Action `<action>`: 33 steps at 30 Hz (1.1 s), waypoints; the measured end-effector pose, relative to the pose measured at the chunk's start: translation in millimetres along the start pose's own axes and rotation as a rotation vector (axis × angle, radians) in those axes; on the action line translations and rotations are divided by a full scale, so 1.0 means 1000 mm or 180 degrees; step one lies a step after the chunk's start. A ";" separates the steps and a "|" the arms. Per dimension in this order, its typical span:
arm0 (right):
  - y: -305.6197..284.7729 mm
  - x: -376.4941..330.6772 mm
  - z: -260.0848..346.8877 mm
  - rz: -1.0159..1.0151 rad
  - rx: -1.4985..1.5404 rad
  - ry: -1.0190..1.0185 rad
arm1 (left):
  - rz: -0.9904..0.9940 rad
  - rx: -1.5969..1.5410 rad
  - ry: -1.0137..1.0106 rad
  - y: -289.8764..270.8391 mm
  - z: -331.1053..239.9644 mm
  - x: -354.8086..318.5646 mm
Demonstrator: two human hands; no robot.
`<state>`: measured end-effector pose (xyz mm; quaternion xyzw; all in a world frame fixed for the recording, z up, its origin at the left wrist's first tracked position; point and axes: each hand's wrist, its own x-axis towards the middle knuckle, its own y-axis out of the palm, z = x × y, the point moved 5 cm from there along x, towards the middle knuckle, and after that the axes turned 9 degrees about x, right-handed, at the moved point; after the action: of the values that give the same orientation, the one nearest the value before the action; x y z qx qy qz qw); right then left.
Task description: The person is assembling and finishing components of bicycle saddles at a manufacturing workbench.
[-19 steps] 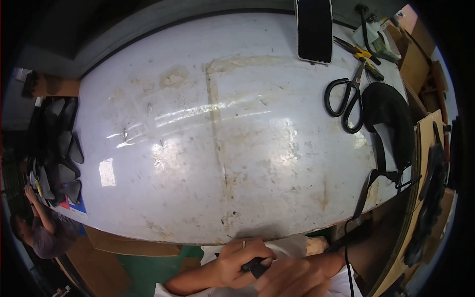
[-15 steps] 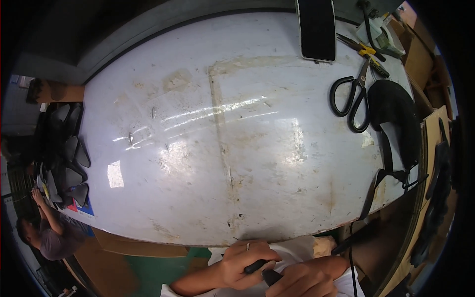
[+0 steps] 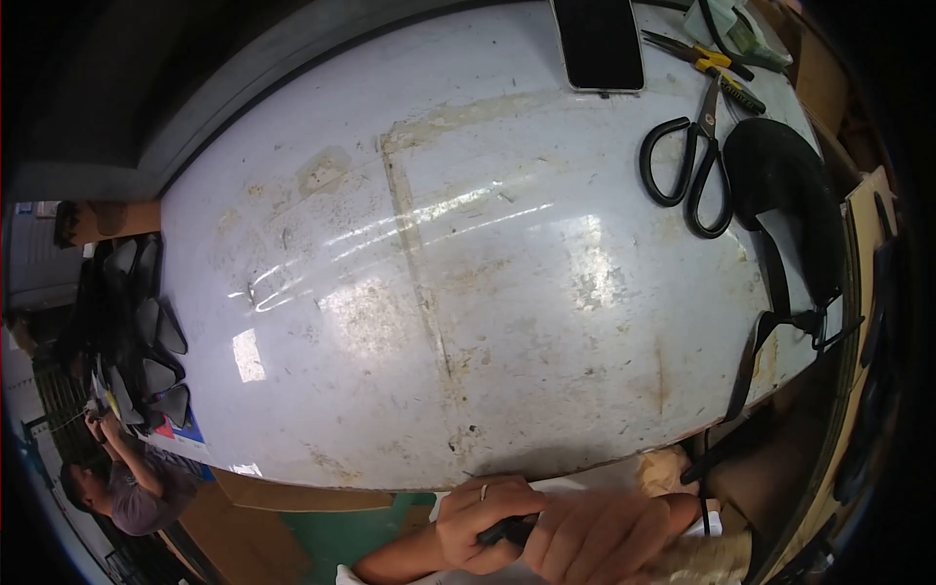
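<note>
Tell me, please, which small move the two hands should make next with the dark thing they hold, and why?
Probably lift it up onto the white table. Both the left hand and the right hand grip the small dark object below the table's near edge, partly hidden by fingers, while the scissors lie far off on the table.

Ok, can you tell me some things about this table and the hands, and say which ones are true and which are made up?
1. The scissors have black handles. True.
2. The phone lies right beside the hands. False: it lies at the far edge of the white table, away from them.
3. The left hand wears a ring. True.
4. The right hand holds the scissors. False: both hands are below the near table edge, closed around a small dark thing; the scissors lie alone on the table.
5. The pliers have yellow on their handles. True.
</note>
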<state>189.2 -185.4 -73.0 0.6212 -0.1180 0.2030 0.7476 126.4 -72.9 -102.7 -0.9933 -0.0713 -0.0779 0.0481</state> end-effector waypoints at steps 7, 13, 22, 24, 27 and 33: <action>0.013 0.023 0.002 0.1344 -0.0323 0.0177 | 0.0000 0.0182 -0.0231 0.001 0.000 -0.008; 0.015 0.019 0.026 0.1935 -0.0392 0.0748 | 0.0132 0.0012 -0.0308 0.005 0.001 -0.003; 0.009 0.017 -0.009 0.0631 -0.0127 -0.0311 | 0.0062 0.0241 -0.0055 0.001 0.002 -0.006; 0.005 0.011 -0.015 -0.0173 0.0168 -0.0603 | 0.0085 0.0264 -0.0273 0.002 -0.001 -0.006; 0.012 0.014 -0.007 0.0472 -0.0237 -0.0252 | 0.0117 0.0266 -0.0530 0.000 0.002 -0.007; 0.022 0.029 0.043 0.1770 -0.1030 0.0341 | 0.0178 0.0134 -0.0636 -0.003 -0.004 -0.011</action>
<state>208.4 -219.5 -32.2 0.4267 -0.2744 0.4105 0.7577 115.0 -71.9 -100.7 -0.9964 -0.0495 0.0244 0.0637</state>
